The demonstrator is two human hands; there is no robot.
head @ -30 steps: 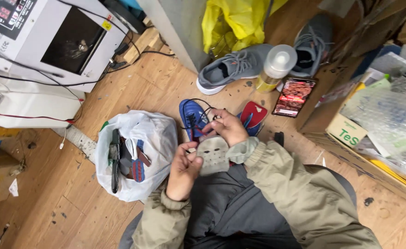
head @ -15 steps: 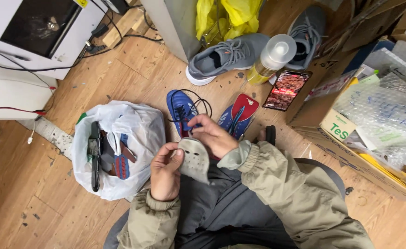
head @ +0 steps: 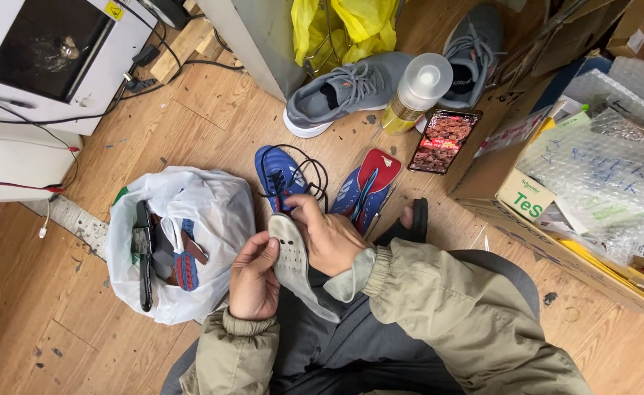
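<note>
insole in both hands, boots waiting on the floor

the grey insole [head: 293, 267] sat over the person's lap, held at its toe end. left hand [head: 254, 276] pinched its left edge with the fingertips; right hand [head: 331, 238] clasped it from the other side, fingers curled over the top. both hands were closed on it, neither free.

just beyond the hands, on the wooden floor [head: 212, 124], lay the blue boot [head: 282, 175] with black laces loose, and beside it the second boot [head: 366, 192], blue and red, tipped on its side. judged from this: the insole was out of the shoe and being handled; whether it belonged to either boot could not be told, and neither boot was in a hand.

further out: a white plastic bag [head: 212, 212] to the left with dark items and a striped piece inside; a grey trainer [head: 347, 91], a capped bottle [head: 413, 91] and a phone [head: 445, 140] ahead; cardboard boxes [head: 512, 183] to the right.
</note>
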